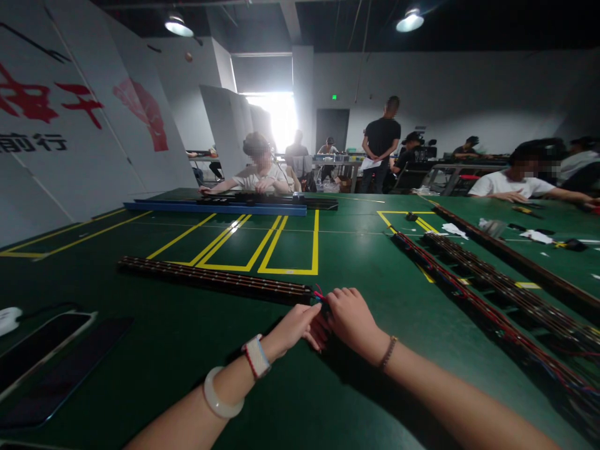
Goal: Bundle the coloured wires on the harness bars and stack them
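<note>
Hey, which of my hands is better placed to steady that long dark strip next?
Probably your left hand: it's nearer the end of the long dark strip, while your right hand sits farther off, past the red wire.

Green table (187,356), yellow tape outlines (315,244), dark strips (215,279), two phones (70,372)

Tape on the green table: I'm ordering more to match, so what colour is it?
The tape is yellow, seen best in the head view.
</note>
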Demonstrator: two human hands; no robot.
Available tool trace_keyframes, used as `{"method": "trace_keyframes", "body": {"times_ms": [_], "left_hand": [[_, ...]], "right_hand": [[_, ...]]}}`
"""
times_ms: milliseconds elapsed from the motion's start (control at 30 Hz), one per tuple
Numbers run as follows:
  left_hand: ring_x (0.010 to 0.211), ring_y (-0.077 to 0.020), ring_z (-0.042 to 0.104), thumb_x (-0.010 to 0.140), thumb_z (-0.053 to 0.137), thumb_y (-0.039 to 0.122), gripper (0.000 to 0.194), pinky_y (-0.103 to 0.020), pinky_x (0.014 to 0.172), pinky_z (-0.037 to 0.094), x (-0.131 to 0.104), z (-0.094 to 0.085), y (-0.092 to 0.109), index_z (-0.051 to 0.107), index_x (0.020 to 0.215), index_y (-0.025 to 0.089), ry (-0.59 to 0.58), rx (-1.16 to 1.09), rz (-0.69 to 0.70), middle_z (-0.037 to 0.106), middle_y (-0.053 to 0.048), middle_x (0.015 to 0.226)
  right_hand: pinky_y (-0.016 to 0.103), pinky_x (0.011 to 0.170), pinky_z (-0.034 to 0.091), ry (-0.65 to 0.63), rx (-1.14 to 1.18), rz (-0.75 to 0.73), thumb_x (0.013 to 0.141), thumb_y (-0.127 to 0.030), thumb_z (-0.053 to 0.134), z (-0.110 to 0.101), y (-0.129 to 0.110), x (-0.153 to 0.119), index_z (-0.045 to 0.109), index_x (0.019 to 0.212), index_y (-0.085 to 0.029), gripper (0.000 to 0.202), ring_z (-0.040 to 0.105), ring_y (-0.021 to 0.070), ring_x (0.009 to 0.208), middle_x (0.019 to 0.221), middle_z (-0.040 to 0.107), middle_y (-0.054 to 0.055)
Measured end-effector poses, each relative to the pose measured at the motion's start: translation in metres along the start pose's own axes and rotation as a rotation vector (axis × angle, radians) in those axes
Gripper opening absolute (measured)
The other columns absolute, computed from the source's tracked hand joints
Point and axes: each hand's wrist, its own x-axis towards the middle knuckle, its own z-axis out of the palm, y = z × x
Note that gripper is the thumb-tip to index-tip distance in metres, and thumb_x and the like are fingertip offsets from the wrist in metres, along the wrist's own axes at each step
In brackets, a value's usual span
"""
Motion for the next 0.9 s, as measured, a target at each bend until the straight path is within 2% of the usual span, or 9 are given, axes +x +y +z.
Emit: {"method": "trace_keyframes", "body": {"times_ms": [100,200,300,400,567,733,900], "left_hand": [[0.060,-0.0182,0.065,0.085,0.045,0.055,0.049,-0.033,0.063,0.052,-0.001,0.004,0.000,0.061,0.082,0.008,-0.010,-0.054,0.013,0.067,-0.010,0.069],[0.067,-0.0177,0.065,0.088,0.046,0.048,0.040,-0.034,0.068,0.052,-0.001,0.006,-0.001,0.059,0.094,0.011,-0.008,-0.161,0.021,0.068,-0.008,0.076],[0.069,-0.0142,0.064,0.089,0.048,0.040,0.029,-0.028,0.067,0.051,0.001,0.009,-0.002,0.056,0.092,0.013,0.006,-0.324,0.014,0.066,-0.006,0.077],[0.061,-0.0091,0.059,0.089,0.052,0.032,0.019,-0.021,0.060,0.047,0.001,0.012,-0.001,0.054,0.083,0.014,0.044,-0.479,-0.031,0.063,-0.002,0.072],[0.059,-0.0067,0.057,0.090,0.051,0.024,0.013,-0.017,0.055,0.044,-0.001,0.017,0.005,0.054,0.081,0.014,0.098,-0.594,-0.100,0.061,0.000,0.072],[0.059,-0.0072,0.057,0.092,0.047,0.021,0.016,-0.017,0.057,0.044,-0.001,0.017,0.007,0.054,0.079,0.013,0.097,-0.626,-0.153,0.060,0.000,0.068],[0.058,-0.0077,0.057,0.092,0.047,0.025,0.021,-0.018,0.056,0.043,-0.002,0.015,0.006,0.054,0.076,0.013,0.068,-0.563,-0.148,0.059,0.000,0.066]], "right_hand": [[0.035,0.075,0.034,0.030,-0.073,-0.041,0.087,-0.016,0.048,-0.004,-0.007,-0.002,0.063,0.092,-0.014,0.015,0.054,0.0229,0.083,0.090,0.062,0.011],[0.037,0.074,0.036,0.039,-0.134,-0.089,0.087,-0.014,0.048,-0.004,-0.014,-0.005,0.063,0.094,-0.012,0.017,0.054,0.0240,0.081,0.088,0.062,0.013],[0.037,0.073,0.037,0.071,-0.177,-0.139,0.085,-0.008,0.047,0.001,-0.021,-0.008,0.064,0.096,-0.010,0.020,0.053,0.0239,0.079,0.087,0.061,0.014],[0.038,0.072,0.037,0.111,-0.213,-0.185,0.083,-0.006,0.047,0.005,-0.026,-0.011,0.064,0.098,-0.009,0.023,0.052,0.0241,0.078,0.087,0.062,0.015],[0.040,0.075,0.038,0.123,-0.304,-0.219,0.081,-0.006,0.046,0.008,-0.032,-0.015,0.065,0.103,-0.006,0.029,0.052,0.0262,0.080,0.088,0.063,0.017],[0.043,0.078,0.038,0.081,-0.343,-0.271,0.080,-0.009,0.048,0.002,-0.037,-0.018,0.064,0.109,-0.004,0.033,0.053,0.0283,0.085,0.095,0.063,0.020],[0.042,0.068,0.040,-0.050,-0.241,-0.162,0.082,-0.014,0.049,-0.017,-0.037,-0.020,0.068,0.100,-0.007,0.027,0.054,0.0282,0.078,0.086,0.064,0.019]]}}
